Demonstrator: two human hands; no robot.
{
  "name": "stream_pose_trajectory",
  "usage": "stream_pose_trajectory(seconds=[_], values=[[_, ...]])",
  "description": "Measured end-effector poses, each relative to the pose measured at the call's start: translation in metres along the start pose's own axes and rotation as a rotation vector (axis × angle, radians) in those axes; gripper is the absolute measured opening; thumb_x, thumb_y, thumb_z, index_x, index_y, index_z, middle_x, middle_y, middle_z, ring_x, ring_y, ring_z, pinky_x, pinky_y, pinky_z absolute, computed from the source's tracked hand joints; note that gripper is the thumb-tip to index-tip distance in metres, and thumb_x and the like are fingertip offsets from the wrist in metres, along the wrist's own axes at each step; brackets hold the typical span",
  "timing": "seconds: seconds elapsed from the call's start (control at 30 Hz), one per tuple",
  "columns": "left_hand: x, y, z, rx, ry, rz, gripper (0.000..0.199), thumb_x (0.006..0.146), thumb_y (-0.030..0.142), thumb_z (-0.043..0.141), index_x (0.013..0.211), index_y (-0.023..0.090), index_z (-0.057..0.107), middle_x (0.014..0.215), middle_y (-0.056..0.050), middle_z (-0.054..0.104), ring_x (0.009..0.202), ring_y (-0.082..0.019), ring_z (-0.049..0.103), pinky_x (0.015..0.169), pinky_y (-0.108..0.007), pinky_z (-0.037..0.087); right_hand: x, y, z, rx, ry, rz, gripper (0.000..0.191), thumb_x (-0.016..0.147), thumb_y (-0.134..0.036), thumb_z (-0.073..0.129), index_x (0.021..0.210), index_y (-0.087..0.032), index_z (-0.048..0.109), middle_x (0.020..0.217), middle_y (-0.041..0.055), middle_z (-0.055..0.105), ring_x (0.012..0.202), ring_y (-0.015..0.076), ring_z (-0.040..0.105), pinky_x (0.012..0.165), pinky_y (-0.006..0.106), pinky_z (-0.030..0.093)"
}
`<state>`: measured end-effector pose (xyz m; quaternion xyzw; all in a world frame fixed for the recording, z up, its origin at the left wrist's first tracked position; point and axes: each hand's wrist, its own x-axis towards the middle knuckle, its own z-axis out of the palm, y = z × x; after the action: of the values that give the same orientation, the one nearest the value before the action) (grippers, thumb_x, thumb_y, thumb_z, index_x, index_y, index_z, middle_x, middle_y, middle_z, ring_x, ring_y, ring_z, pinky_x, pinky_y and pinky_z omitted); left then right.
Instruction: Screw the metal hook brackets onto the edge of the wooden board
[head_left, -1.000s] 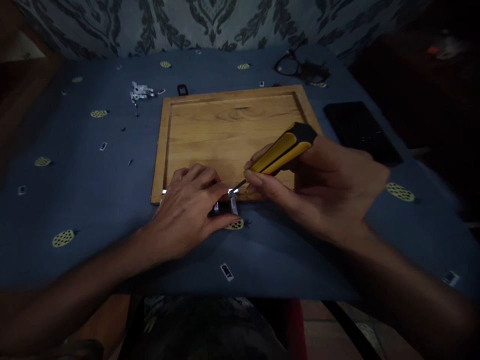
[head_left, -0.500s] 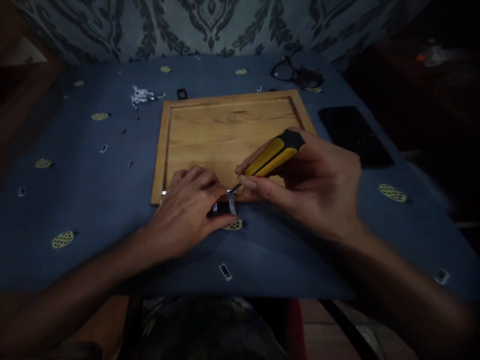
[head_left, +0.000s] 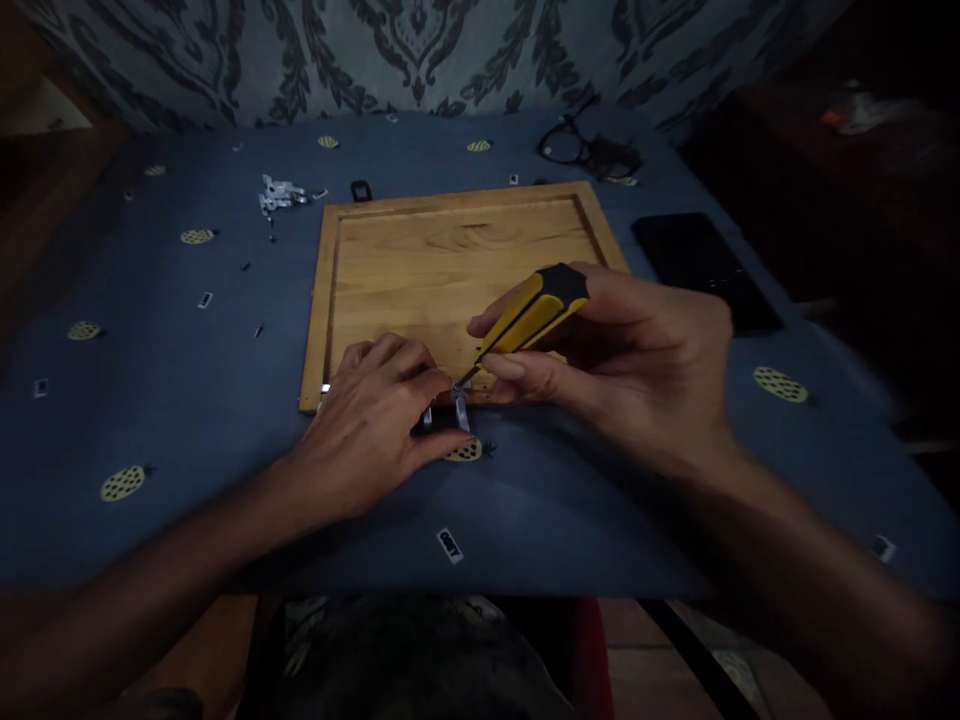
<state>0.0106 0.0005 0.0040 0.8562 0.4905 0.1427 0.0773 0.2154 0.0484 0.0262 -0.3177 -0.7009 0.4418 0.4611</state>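
Note:
A wooden panel with a raised frame (head_left: 450, 290) lies flat on the cloth. At its near edge sits a metal hinge (head_left: 461, 410), partly hidden by my left hand (head_left: 379, 410), whose thumb and forefinger close around it while the other fingers bend over the panel. My right hand (head_left: 637, 365) grips a yellow and black screwdriver (head_left: 529, 312) in its fingertips. The tool slants down to the left, and its tip meets the hinge near my left forefinger. Whether a screw is under the tip is too small to tell.
Metal hinges (head_left: 283, 195) lie in a pile at the back left, with several small screws (head_left: 259, 331) nearby. A small dark frame-shaped piece (head_left: 361, 190) is behind the panel. Eyeglasses (head_left: 566, 145) rest at the back right, and a black tablet-like slab (head_left: 705, 265) lies right of the panel.
The screwdriver handle has shifted slightly left and stands a bit steeper, with my right fingers re-placed around it. My left hand keeps its hold on the hinge.

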Motion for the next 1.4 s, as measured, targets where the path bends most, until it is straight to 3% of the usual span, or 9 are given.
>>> stream_pose_trajectory(seconds=[0.37, 0.6, 0.87, 1.2, 1.4], values=[[0.0, -0.001, 0.001, 0.001, 0.003, 0.001, 0.033, 0.091, 0.048, 0.08, 0.11, 0.021, 0.075, 0.112, -0.008, 0.07, 0.109, -0.03, 0.062, 0.093, -0.046, 0.049, -0.008, 0.008, 0.008, 0.035, 0.121, -0.033, 0.03, 0.071, -0.044, 0.096, 0.081, -0.029, 0.072, 0.069, -0.0048, 0.069, 0.051, 0.0153, 0.065, 0.049, 0.032, 0.058], [-0.001, -0.001, 0.001, -0.008, -0.011, 0.004, 0.034, 0.092, 0.049, 0.079, 0.109, 0.02, 0.076, 0.117, -0.009, 0.072, 0.111, -0.03, 0.062, 0.098, -0.049, 0.049, -0.011, 0.0, 0.004, -0.12, 0.237, -0.124, 0.019, 0.085, -0.043, 0.085, 0.08, -0.03, 0.072, 0.085, -0.0006, 0.072, 0.058, 0.0149, 0.065, 0.05, 0.035, 0.058], [0.0, 0.0, -0.001, -0.021, -0.015, -0.013, 0.031, 0.092, 0.048, 0.08, 0.108, 0.02, 0.076, 0.117, -0.009, 0.071, 0.111, -0.03, 0.062, 0.098, -0.048, 0.049, -0.009, 0.007, 0.009, -0.003, 0.17, -0.01, 0.034, 0.07, -0.051, 0.095, 0.082, -0.032, 0.07, 0.082, -0.0035, 0.069, 0.056, 0.015, 0.068, 0.051, 0.032, 0.061], [-0.001, -0.002, 0.001, -0.027, 0.009, 0.001, 0.032, 0.091, 0.048, 0.08, 0.106, 0.019, 0.076, 0.116, -0.009, 0.072, 0.111, -0.03, 0.063, 0.097, -0.047, 0.049, -0.009, 0.01, 0.009, 0.027, 0.131, 0.011, 0.032, 0.074, -0.047, 0.094, 0.083, -0.029, 0.068, 0.085, -0.0043, 0.069, 0.057, 0.0124, 0.068, 0.054, 0.03, 0.061], [-0.001, -0.001, 0.001, -0.015, 0.015, 0.007, 0.035, 0.089, 0.047, 0.082, 0.109, 0.019, 0.077, 0.115, -0.009, 0.072, 0.109, -0.031, 0.064, 0.094, -0.048, 0.05, -0.01, 0.01, 0.008, -0.019, 0.144, 0.01, 0.032, 0.073, -0.048, 0.094, 0.085, -0.029, 0.071, 0.088, -0.0017, 0.074, 0.061, 0.016, 0.07, 0.057, 0.032, 0.064]])
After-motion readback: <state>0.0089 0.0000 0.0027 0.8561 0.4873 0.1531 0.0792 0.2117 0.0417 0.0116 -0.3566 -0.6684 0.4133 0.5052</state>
